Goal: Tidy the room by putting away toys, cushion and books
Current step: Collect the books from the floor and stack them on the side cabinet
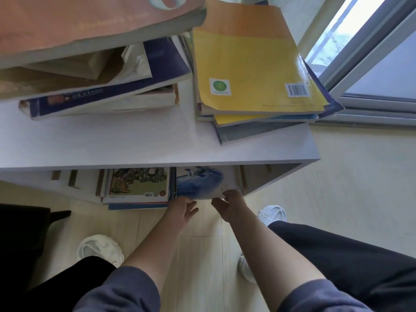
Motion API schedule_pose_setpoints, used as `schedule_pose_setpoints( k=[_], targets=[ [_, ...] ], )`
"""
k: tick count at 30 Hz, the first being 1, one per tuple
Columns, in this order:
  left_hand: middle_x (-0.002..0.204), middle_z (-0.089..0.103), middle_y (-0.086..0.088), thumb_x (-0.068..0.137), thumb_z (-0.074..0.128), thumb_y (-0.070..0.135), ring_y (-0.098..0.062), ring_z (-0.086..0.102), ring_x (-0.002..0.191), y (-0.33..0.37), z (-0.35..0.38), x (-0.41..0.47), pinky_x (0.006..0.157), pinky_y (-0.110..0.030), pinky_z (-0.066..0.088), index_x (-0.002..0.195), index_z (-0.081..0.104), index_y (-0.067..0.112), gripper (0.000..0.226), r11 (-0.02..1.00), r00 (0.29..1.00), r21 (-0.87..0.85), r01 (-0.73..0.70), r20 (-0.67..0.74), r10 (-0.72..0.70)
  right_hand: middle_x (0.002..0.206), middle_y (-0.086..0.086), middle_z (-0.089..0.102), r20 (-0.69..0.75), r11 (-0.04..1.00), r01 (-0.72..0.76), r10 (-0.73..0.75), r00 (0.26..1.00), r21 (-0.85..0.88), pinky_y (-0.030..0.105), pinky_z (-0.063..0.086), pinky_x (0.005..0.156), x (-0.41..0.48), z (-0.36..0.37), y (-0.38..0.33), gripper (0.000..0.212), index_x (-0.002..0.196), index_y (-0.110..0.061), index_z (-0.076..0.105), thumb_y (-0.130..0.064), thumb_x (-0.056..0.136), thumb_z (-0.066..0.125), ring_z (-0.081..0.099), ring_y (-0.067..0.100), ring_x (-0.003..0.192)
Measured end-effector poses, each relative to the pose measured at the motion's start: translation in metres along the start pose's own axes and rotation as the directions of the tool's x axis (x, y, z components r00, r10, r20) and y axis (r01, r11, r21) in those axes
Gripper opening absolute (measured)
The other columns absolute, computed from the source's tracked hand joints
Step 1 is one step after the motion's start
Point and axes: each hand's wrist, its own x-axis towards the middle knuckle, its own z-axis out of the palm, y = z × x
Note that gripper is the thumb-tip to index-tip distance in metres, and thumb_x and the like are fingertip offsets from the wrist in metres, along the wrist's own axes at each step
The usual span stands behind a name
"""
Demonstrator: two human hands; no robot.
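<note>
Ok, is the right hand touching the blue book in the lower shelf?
Touching. In the head view the right hand has its fingers curled over the near edge of the blue book, with no gap showing between them.

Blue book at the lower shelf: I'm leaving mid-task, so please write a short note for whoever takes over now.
Left hand: at the near edge of the blue book, fingers beneath it, grip unclear.
Right hand: fingers pinch that edge.
The blue book sits partly inside the lower compartment of the white shelf, beside a picture-book stack.
Done: yellow-topped pile and navy pile lie on the shelf top.
Left: push the blue book in; toys, cushion not in view.
</note>
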Motion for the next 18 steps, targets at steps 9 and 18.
schedule_pose_setpoints(
  k=[9, 18],
  targets=[
    [0.130, 0.053, -0.019, 0.096, 0.041, -0.005, -0.030, 0.053, 0.123, 0.007, 0.001, -0.017, 0.102, -0.045, 0.043, 0.132, 0.043, -0.004, 0.036, 0.961, 0.995, 0.273, 0.052, -0.093, -0.028, 0.070, 0.012, 0.046, 0.063, 0.998, -0.031, 0.028, 0.998, 0.047, 0.032, 0.041, 0.055, -0.018, -0.007, -0.004, 0.021, 0.074, -0.005, 0.047, -0.002, 0.094, 0.044, 0.043, 0.024, 0.057],
    [0.080, 0.061, -0.010, 0.094, 0.050, 0.011, -0.017, 0.052, 0.065, 0.063, 0.016, -0.117, 0.055, -0.022, 0.041, 0.102, 0.063, -0.001, 0.019, 0.278, 0.929, 0.911, -0.304, 0.220, 0.296, 0.104, 0.015, 0.068, 0.211, 0.824, 0.300, -0.223, 0.952, -0.481, 0.035, 0.054, 0.081, -0.135, -0.003, -0.048, 0.018, 0.112, -0.004, 0.058, -0.012, 0.098, 0.053, 0.066, 0.029, 0.095]
  ],
)
